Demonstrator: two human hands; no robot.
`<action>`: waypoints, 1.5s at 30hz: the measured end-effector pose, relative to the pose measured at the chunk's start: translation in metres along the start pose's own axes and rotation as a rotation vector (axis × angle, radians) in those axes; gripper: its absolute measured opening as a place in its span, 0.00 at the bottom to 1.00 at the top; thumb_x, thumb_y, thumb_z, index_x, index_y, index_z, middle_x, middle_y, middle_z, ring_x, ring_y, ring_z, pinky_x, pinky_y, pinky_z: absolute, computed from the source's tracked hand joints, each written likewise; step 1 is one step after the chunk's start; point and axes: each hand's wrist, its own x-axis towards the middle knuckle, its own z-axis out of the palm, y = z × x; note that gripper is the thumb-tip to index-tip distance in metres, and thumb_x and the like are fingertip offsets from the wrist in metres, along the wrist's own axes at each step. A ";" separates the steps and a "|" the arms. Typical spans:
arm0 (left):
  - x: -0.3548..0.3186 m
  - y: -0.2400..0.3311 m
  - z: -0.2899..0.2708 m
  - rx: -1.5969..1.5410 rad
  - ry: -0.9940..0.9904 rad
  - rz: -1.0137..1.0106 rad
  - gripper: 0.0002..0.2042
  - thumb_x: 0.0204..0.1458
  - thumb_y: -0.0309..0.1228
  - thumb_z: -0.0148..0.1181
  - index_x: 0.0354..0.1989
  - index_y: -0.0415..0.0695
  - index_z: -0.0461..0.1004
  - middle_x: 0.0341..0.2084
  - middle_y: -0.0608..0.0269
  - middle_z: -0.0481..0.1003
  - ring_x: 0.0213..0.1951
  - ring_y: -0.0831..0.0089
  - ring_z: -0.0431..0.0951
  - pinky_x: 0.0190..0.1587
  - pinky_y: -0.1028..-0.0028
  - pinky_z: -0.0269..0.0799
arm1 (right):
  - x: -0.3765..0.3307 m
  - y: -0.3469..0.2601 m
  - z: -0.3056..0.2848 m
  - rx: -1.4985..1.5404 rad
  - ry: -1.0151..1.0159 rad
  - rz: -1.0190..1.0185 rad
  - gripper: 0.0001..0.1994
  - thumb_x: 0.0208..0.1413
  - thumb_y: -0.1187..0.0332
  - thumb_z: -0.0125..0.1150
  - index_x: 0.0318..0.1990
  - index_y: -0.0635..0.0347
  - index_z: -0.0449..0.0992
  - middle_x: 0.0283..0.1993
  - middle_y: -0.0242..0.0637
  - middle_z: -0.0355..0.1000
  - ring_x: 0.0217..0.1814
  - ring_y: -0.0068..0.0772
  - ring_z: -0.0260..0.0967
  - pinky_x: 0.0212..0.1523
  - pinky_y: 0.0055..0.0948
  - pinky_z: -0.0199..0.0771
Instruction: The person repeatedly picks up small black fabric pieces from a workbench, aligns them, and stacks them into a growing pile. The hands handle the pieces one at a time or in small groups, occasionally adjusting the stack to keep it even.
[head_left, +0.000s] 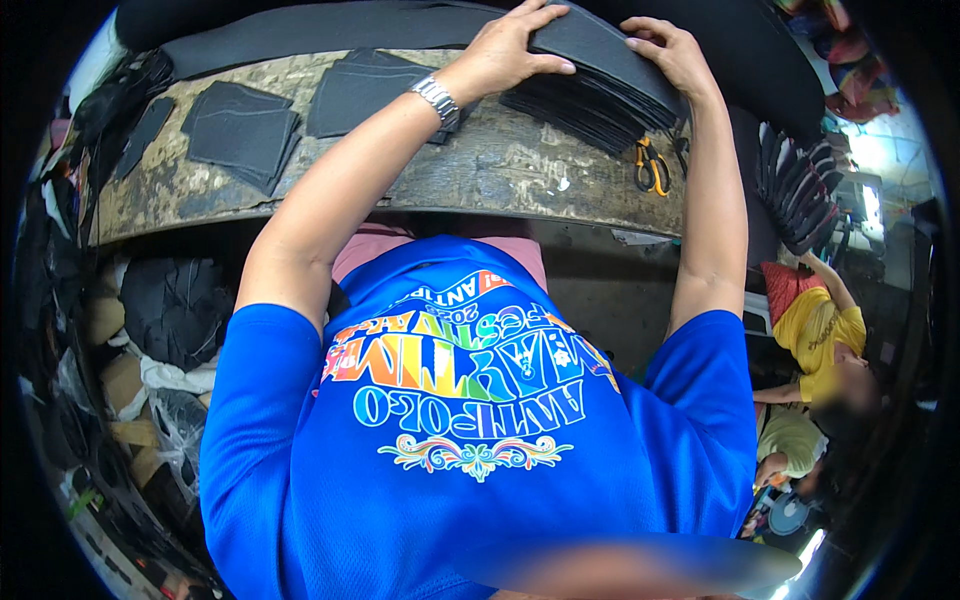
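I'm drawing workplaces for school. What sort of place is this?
Probably a small workshop: I see stacked flat dark pieces, a worn wooden table and a tool with orange handles.

On the table [480, 185] — scissors [655, 163] before the rightmost stack [610, 58]

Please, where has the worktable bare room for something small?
The widest bare patch of the worktable lies along the near edge, between the middle pile and the scissors, with a small white scrap on it. Another is the near left corner, beside the left pile. The far right is crowded: left hand and right hand touch the tall stack.
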 end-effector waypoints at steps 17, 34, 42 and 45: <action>-0.230 -0.071 -0.225 0.801 -0.093 -0.520 0.36 0.43 0.32 0.71 0.65 0.53 0.66 0.68 0.53 0.58 0.66 0.51 0.63 0.67 0.60 0.60 | -0.015 -0.183 0.200 0.333 0.064 -0.332 0.14 0.53 0.68 0.64 0.47 0.60 0.80 0.46 0.46 0.76 0.52 0.47 0.72 0.55 0.40 0.70; -0.256 -0.103 -0.218 0.980 0.140 -0.164 0.19 0.55 0.43 0.61 0.55 0.59 0.77 0.57 0.64 0.73 0.62 0.61 0.69 0.57 0.60 0.67 | 0.000 -0.187 0.230 0.123 0.043 -0.164 0.21 0.45 0.70 0.71 0.49 0.54 0.77 0.47 0.42 0.73 0.55 0.48 0.68 0.55 0.41 0.68; -0.254 -0.090 -0.215 0.887 0.126 -0.173 0.29 0.47 0.49 0.68 0.57 0.53 0.74 0.59 0.58 0.71 0.64 0.57 0.65 0.66 0.59 0.60 | -0.015 -0.192 0.238 0.159 0.127 -0.270 0.22 0.47 0.74 0.66 0.53 0.53 0.73 0.45 0.45 0.76 0.50 0.51 0.72 0.54 0.40 0.69; -0.255 -0.085 -0.200 0.899 0.151 -0.240 0.33 0.46 0.47 0.70 0.61 0.52 0.70 0.63 0.55 0.67 0.67 0.55 0.61 0.67 0.59 0.59 | -0.012 -0.188 0.244 0.323 0.175 -0.183 0.24 0.47 0.72 0.68 0.55 0.52 0.72 0.46 0.48 0.75 0.51 0.55 0.72 0.53 0.45 0.71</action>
